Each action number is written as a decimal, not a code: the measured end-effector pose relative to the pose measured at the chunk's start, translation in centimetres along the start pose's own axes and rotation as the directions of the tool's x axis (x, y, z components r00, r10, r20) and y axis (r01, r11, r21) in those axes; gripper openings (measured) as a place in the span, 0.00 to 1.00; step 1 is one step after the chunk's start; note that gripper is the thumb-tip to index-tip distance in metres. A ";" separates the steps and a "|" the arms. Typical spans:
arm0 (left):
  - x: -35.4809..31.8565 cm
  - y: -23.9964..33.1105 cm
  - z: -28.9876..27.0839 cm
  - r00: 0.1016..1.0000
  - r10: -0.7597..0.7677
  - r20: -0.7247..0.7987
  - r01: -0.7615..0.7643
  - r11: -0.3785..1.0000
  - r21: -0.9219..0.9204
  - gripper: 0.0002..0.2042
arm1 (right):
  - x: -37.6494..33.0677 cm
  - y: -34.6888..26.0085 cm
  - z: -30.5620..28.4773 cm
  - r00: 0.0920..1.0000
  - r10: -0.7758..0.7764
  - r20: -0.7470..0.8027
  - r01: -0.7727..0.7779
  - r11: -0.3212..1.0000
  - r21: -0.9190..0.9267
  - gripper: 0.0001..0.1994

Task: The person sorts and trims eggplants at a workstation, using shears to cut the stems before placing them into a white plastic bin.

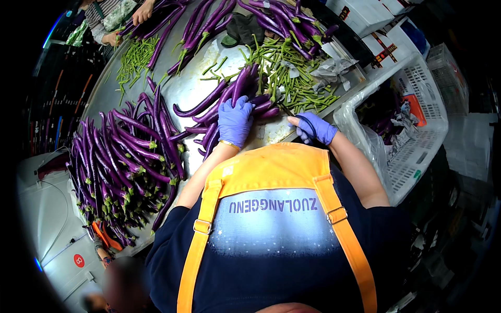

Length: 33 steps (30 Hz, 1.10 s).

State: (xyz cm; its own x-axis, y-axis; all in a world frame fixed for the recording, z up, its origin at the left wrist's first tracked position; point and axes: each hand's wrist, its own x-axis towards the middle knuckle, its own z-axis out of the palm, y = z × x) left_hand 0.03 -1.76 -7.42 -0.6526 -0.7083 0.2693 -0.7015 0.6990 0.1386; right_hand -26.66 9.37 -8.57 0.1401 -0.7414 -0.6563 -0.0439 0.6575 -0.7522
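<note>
My left hand [235, 122], in a purple glove, is closed round a long purple eggplant [241, 86] in a loose bunch on the metal table. More eggplants [209, 112] of that bunch lie beside and under the fingers. My right hand [315, 129] is also gloved, with the thumb tip bare. It holds dark-handled scissors [309, 124], whose blades point toward the bunch and are partly hidden among the eggplants. Just beyond them spreads a heap of cut green stems [297, 78].
A large eggplant pile [122, 161] covers the table's left side. More eggplants [209, 21] lie at the far side, near a co-worker's hands [142, 13]. A second stem heap [136, 62] is far left. On the right stands a white plastic crate [417, 151] with a liner, eggplants and paper.
</note>
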 end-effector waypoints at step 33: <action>0.0 0.4 0.2 0.997 0.067 -0.029 -0.070 0.994 -0.082 0.13 | -1.1 -4.6 -1.3 0.876 -0.414 -0.249 -0.033 0.463 -0.886 0.25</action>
State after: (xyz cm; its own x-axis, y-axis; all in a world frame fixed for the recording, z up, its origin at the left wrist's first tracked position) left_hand -0.29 -1.48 -7.58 -0.6898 -0.6563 0.3057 -0.6286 0.7524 0.1969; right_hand -27.91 6.99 -4.49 -0.1051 -0.9548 -0.2782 -0.9009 0.2098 -0.3799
